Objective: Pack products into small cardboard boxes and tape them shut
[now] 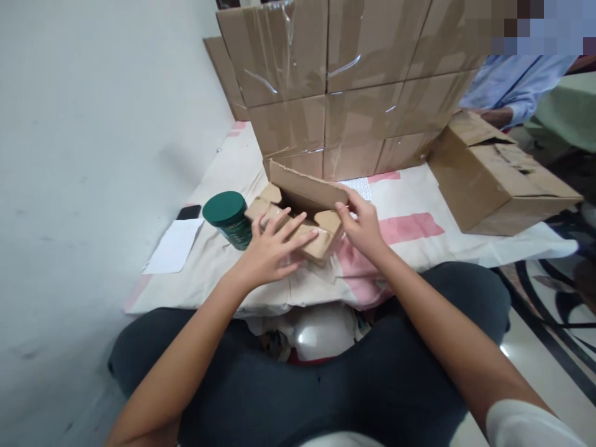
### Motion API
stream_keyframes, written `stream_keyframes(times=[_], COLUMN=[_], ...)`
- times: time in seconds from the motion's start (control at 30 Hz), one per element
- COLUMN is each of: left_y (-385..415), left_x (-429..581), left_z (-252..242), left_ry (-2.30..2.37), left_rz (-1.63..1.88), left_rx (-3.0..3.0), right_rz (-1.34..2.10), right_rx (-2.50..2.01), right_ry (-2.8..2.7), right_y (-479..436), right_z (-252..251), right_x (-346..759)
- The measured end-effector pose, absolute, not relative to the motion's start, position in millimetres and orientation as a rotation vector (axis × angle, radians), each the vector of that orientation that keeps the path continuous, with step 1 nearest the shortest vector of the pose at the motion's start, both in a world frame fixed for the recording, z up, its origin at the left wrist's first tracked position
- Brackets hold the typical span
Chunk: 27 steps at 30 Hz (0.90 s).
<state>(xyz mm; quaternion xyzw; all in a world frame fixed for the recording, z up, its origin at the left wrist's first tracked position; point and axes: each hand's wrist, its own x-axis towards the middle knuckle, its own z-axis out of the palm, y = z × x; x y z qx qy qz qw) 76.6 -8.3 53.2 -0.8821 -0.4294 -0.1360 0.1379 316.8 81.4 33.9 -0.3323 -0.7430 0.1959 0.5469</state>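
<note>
Evidently, a small cardboard box (321,244) is held between two hands at the cloth (410,197), just beside a green tub (237,234); whether its base is borne by the cloth cannot be told. Its raised lid flap (307,184) appears to be pinched near the corner by the thumb and fingers of the right hand (361,220), while the left hand (274,248) is laid across the front with its fingers spread, not curled around anything. Little weight is to be expected (the inside is mostly hidden, so contents cannot be judged), and the thin board is likely to be felt as stiff along its folds yet easily dented, perhaps slippery where shine is seen. It is best gripped by the side walls and corners; the flap is more easily bent at its middle. Rounded side tabs (328,220) are cut from the same plain brown board. By contrast, the tub is capped smooth and round, the cloth is softly creased, and the stacked cartons (286,127) behind are glossed by clear tape (289,37).
</note>
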Motion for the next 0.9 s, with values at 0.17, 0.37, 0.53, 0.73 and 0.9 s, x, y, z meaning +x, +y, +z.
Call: stream_keyframes(times=[0.17, 0.37, 0.53, 0.73, 0.9], left_y=[-3, -25, -42, -48, -44], left_x=[89, 107, 113, 114, 93], left_z=[55, 35, 38, 56, 85], left_ry=[-1.132, -1.062, -0.934, -0.695, -0.954], left_rz=[-0.557, -0.858, -0.985, -0.853, -1.301], left_rx=[-2.413, -2.212, -2.207, -2.561, -2.834], right_rz=[0.163, -0.074, 0.165, 0.214, 0.080], right_rx=[-0.894, -0.602, -0.574, -0.626, -0.636], right_ry=[-1.789, -2.078, -2.328, -2.415, -2.556], right_y=[87, 42, 30, 40, 31], right_z=[44, 63, 62, 49, 56], right_x=[360, 376, 390, 403, 402])
